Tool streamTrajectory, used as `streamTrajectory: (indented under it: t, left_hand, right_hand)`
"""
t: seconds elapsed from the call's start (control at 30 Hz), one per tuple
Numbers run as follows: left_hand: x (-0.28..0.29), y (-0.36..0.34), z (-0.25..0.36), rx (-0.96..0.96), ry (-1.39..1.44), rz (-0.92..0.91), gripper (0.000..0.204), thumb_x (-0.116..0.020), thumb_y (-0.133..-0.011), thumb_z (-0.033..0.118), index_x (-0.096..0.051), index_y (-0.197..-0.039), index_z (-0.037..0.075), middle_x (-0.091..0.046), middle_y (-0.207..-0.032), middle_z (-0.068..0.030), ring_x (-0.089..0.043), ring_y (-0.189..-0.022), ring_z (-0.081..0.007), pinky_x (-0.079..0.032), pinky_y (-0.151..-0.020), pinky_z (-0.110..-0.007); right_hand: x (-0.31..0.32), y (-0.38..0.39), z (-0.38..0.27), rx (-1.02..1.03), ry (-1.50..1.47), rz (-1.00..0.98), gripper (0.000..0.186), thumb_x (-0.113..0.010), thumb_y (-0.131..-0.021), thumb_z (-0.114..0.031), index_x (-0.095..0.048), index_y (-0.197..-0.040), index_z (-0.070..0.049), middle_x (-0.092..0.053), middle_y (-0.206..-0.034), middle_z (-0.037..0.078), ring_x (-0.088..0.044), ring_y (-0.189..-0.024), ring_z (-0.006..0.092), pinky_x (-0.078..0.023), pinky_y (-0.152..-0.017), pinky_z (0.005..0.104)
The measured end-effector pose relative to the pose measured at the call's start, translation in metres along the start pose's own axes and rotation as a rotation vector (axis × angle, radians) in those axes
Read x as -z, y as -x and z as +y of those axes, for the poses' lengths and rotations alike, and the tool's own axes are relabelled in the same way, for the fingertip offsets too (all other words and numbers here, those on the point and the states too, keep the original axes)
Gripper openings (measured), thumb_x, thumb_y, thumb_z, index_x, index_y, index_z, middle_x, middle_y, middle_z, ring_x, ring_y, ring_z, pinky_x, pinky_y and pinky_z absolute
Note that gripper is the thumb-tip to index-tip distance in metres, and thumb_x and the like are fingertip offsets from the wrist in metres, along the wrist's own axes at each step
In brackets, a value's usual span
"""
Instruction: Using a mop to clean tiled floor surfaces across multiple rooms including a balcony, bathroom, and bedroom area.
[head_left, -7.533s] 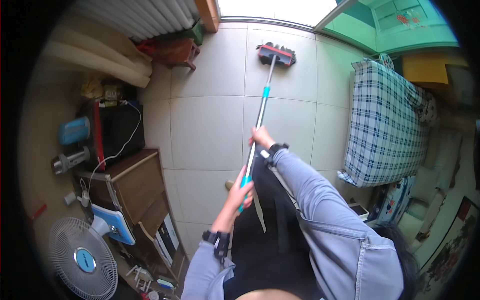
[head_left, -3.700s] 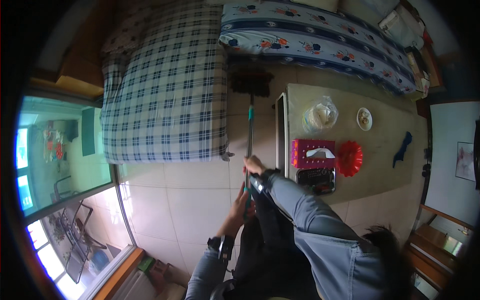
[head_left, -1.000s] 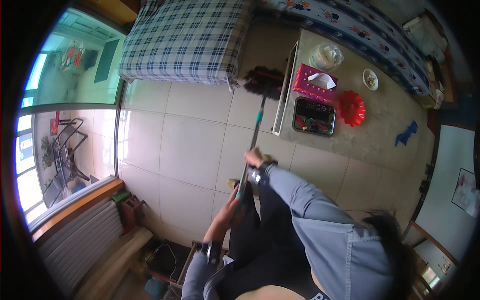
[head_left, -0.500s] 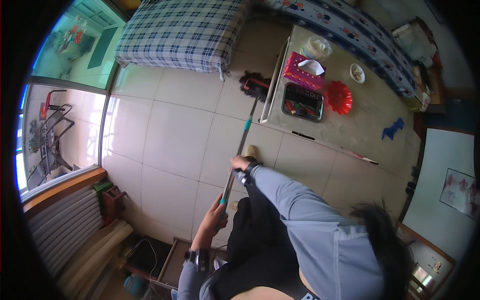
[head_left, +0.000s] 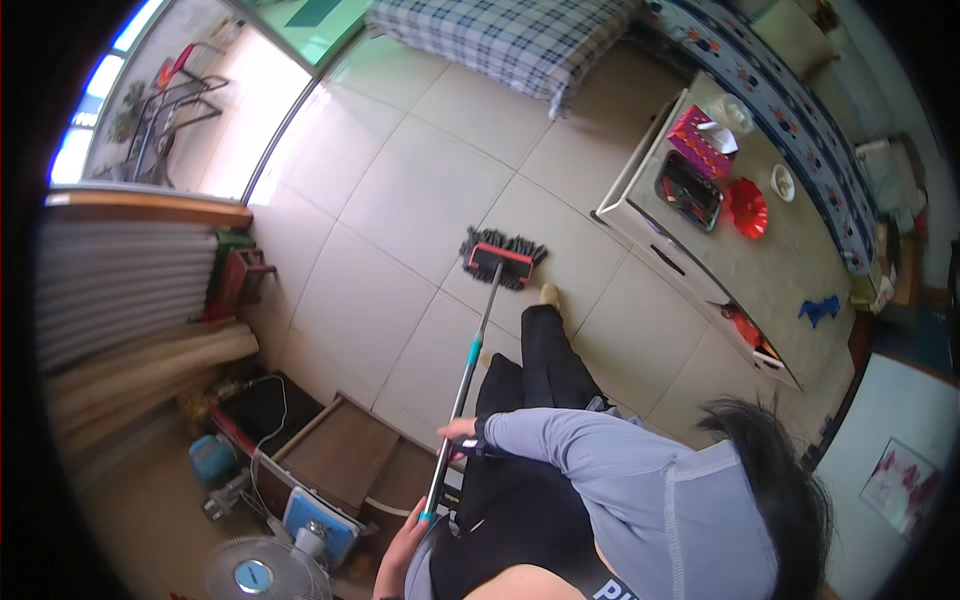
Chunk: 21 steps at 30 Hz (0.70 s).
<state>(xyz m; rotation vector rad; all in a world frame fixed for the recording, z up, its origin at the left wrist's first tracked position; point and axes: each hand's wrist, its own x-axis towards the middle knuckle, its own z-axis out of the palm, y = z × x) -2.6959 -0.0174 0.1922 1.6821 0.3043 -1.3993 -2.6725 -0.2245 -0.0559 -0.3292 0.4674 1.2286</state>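
Observation:
A mop with a long silver pole (head_left: 462,395) slants across the middle of the view. Its dark grey fringed head (head_left: 502,258) with a red frame rests on the pale floor tiles, just ahead of my shoe (head_left: 549,295). My right hand (head_left: 458,430) is closed around the pole at mid-length, in front of my body. Lower down, my left hand (head_left: 405,535) grips the pole near its teal end, close to my hip; part of its fingers is hidden behind the pole.
A low table (head_left: 660,215) stands right, bearing a tissue box (head_left: 703,142), black tray (head_left: 688,190) and red bowl (head_left: 746,208). Checked cloth (head_left: 510,45) hangs from furniture at the back. A fan (head_left: 262,575) and wooden cabinet (head_left: 335,450) are lower left, a red stool (head_left: 240,285) left.
The mop head has come away from the table's edge, back toward my feet. Both hands have drawn the pole in toward my body. The whole view has turned and shifted.

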Motion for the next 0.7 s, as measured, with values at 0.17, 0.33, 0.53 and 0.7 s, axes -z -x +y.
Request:
streamTrajectory:
  t: [0.17, 0.33, 0.53, 0.7]
  left_hand:
    - [-0.031, 0.063, -0.011, 0.202, 0.328, 0.091, 0.053, -0.045, -0.090, 0.019, -0.024, -0.137, 0.007, -0.044, -0.126, -0.0050, -0.043, -0.110, -0.0127, -0.033, -0.093, -0.025]
    - [-0.056, 0.025, -0.048, 0.235, 0.303, 0.120, 0.050, -0.044, -0.091, 0.019, -0.026, -0.138, 0.011, -0.044, -0.126, -0.0069, -0.041, -0.111, -0.0108, -0.031, -0.094, -0.023]
    - [-0.111, -0.068, 0.094, 0.262, 0.747, -0.037, 0.051, -0.041, -0.093, 0.026, -0.019, -0.138, 0.029, -0.035, -0.063, 0.0001, -0.031, -0.045, -0.0069, -0.026, -0.038, -0.021]
    - [-0.120, -0.166, 0.156, 0.098, 0.682, -0.062, 0.055, -0.042, -0.092, 0.031, -0.014, -0.139, 0.031, -0.036, -0.058, -0.0006, -0.028, -0.041, -0.0082, -0.024, -0.036, -0.021]
  right_hand:
    - [-0.047, 0.003, 0.024, -0.318, 0.033, -0.017, 0.034, -0.047, -0.089, -0.027, -0.056, -0.089, 0.006, -0.062, -0.083, 0.017, -0.062, -0.073, 0.0235, -0.054, -0.063, 0.0318]
    - [-0.005, -0.014, 0.050, 0.090, 0.516, 0.601, 0.025, -0.047, -0.081, -0.017, -0.055, -0.068, 0.004, -0.061, -0.060, 0.014, -0.061, -0.050, 0.0225, -0.047, -0.044, 0.0307]
    - [0.021, 0.059, -0.066, 0.471, 0.399, 0.943, 0.033, -0.046, -0.080, -0.024, -0.056, -0.062, 0.002, -0.058, -0.051, 0.013, -0.060, -0.046, 0.0238, -0.051, -0.047, 0.0359]
    - [0.116, 0.066, -0.177, 0.518, 0.565, 0.889, 0.046, -0.044, -0.085, -0.034, -0.056, -0.062, 0.004, -0.060, -0.053, 0.014, -0.061, -0.047, 0.0260, -0.051, -0.046, 0.0428]
